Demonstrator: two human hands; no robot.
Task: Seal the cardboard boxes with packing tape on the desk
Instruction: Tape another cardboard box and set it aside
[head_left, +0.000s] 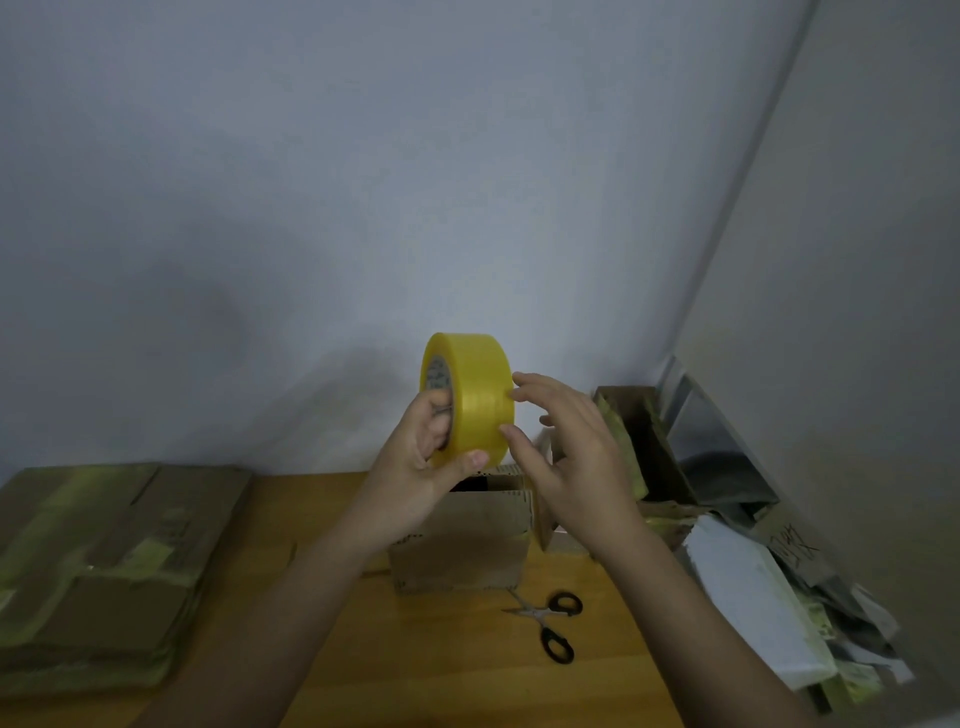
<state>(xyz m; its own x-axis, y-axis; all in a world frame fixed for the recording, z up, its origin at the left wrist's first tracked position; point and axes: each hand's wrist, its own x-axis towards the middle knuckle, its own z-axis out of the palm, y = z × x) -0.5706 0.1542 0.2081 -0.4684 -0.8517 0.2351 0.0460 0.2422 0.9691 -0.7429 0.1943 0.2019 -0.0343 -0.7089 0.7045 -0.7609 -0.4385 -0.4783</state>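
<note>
I hold a yellow roll of packing tape (475, 395) upright in the air above the desk. My left hand (421, 457) grips it, with fingers through the core and the thumb under the roll. My right hand (561, 452) touches the roll's outer face with the thumb and a fingertip, the other fingers spread. Directly below stands a small cardboard box (462, 545) on the wooden desk (363, 649), its top flaps partly hidden by my hands.
Black-handled scissors (553, 623) lie open on the desk right of the box. A stack of flattened, taped cardboard (98, 566) fills the left side. At the right sit an open cardboard box (639, 441) and a heap of white and grey packaging (753, 597).
</note>
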